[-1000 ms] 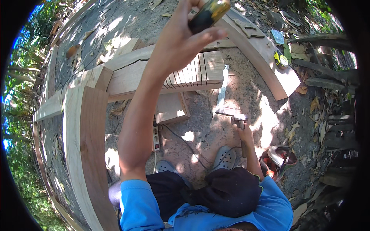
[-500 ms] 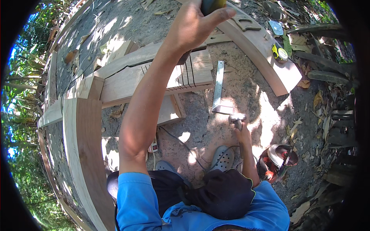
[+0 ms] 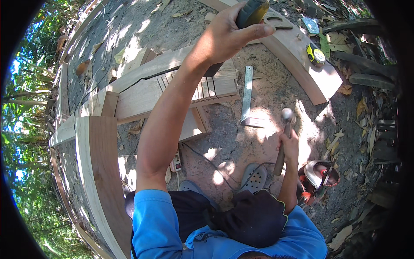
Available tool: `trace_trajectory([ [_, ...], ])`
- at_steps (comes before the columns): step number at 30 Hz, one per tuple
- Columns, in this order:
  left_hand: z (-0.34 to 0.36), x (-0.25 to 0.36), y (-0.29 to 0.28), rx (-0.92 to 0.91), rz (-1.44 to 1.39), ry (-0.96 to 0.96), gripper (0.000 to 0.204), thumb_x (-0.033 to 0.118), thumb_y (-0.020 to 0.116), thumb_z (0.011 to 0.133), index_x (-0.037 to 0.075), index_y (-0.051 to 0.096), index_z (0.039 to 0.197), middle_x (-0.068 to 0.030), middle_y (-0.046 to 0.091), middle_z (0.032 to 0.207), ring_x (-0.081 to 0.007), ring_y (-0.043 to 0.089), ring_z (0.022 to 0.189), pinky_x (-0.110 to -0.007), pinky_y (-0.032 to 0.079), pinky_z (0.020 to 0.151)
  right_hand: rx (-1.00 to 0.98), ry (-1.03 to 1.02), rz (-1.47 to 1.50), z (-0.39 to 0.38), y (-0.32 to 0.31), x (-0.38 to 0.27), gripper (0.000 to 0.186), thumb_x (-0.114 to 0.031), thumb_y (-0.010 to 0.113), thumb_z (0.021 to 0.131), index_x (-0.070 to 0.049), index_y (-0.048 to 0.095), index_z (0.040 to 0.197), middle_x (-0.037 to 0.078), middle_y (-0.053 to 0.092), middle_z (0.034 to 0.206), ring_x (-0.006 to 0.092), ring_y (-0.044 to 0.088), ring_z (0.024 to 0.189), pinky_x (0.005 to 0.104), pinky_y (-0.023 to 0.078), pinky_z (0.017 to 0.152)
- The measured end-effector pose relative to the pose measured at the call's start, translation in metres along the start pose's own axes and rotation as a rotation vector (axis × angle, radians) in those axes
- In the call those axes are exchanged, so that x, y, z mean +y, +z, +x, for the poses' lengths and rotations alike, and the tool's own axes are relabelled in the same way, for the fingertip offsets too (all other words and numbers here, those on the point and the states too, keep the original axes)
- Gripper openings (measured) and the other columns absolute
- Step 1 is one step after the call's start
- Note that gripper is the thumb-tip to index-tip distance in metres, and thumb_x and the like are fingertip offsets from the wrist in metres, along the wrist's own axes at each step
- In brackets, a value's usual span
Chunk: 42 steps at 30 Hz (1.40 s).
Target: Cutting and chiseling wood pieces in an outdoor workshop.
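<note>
Head view: two bare hands, each gripping one tool above a ground-level work area.
Slotted timber: below the left grip and toward the left; long axis runs left to right, angling away from the body at its right end. Left hand is nearer; left forearm crosses above it.
Left hand: closed around a dark-and-yellow-handled tool, thumb extended along the handle. A dark blade appears beyond the wrist, over the slots — contact with the wood cannot be told.
Right hand: fingers wrapped around the shaft of a hammer.
Hammer: right of the timber and nearer the body; shaft roughly fore-and-aft, head outward.
Square: on the ground, between timber end and hammer.
Tape measure: on the curved plank, far right.
Circular saw: on the ground, right of the right forearm.
Containers: none identifiable.
</note>
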State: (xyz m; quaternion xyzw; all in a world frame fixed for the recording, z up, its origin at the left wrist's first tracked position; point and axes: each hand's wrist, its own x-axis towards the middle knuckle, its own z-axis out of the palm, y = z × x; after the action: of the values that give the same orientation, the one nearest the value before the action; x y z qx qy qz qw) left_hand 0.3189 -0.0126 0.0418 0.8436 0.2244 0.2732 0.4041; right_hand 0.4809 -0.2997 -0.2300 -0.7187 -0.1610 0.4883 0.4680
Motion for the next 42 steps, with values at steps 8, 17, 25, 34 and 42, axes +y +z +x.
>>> trace_trajectory([
  [8,0.005,-0.011,0.027,-0.045,-0.001,-0.03,0.044,0.046,0.078,0.083,0.005,0.064,0.092,0.0016,0.053,0.065,-0.0088,0.053,0.057,-0.025,0.044,0.052,-0.033,-0.549,0.531,-0.039,0.002,-0.184,0.033,-0.012,0.061,0.092,-0.005,0.051,0.123,0.0,0.044,0.069,0.0092,0.046,0.051,0.0248,0.041,0.047],
  [17,-0.002,-0.008,0.081,0.379,0.275,-0.06,0.033,0.033,0.074,0.074,0.011,0.07,0.098,-0.0147,0.069,0.077,-0.0314,0.069,0.07,-0.043,0.055,0.069,-0.036,-0.767,0.439,-0.019,-0.029,-0.29,0.018,-0.011,0.069,0.089,-0.01,0.054,0.098,-0.002,0.045,0.066,0.0082,0.044,0.051,0.0244,0.039,0.047],
  [25,-0.006,-0.003,0.072,0.347,0.289,-0.112,0.034,0.035,0.077,0.071,0.014,0.071,0.098,-0.0138,0.07,0.078,-0.0349,0.069,0.073,-0.046,0.055,0.071,-0.053,-0.76,0.271,-0.013,-0.005,-0.284,0.014,-0.009,0.066,0.088,-0.009,0.054,0.095,-0.002,0.046,0.065,0.0074,0.043,0.049,0.0241,0.037,0.046],
  [34,-0.007,-0.007,0.073,0.385,0.324,-0.084,0.034,0.032,0.077,0.072,0.014,0.072,0.1,-0.0126,0.071,0.077,-0.0337,0.069,0.073,-0.045,0.055,0.07,0.085,-0.788,-0.16,-0.018,-0.002,-0.277,0.012,-0.008,0.067,0.086,-0.009,0.057,0.092,-0.003,0.048,0.065,0.0051,0.043,0.051,0.0239,0.035,0.047],
  [42,-0.007,-0.007,0.078,0.38,0.306,-0.04,0.03,0.034,0.079,0.072,0.011,0.069,0.088,-0.015,0.068,0.07,-0.0358,0.068,0.069,-0.047,0.053,0.065,0.013,-0.745,0.551,0.002,-0.007,-0.274,0.014,-0.007,0.064,0.09,-0.012,0.053,0.095,-0.002,0.045,0.069,0.0073,0.042,0.052,0.0244,0.04,0.048],
])
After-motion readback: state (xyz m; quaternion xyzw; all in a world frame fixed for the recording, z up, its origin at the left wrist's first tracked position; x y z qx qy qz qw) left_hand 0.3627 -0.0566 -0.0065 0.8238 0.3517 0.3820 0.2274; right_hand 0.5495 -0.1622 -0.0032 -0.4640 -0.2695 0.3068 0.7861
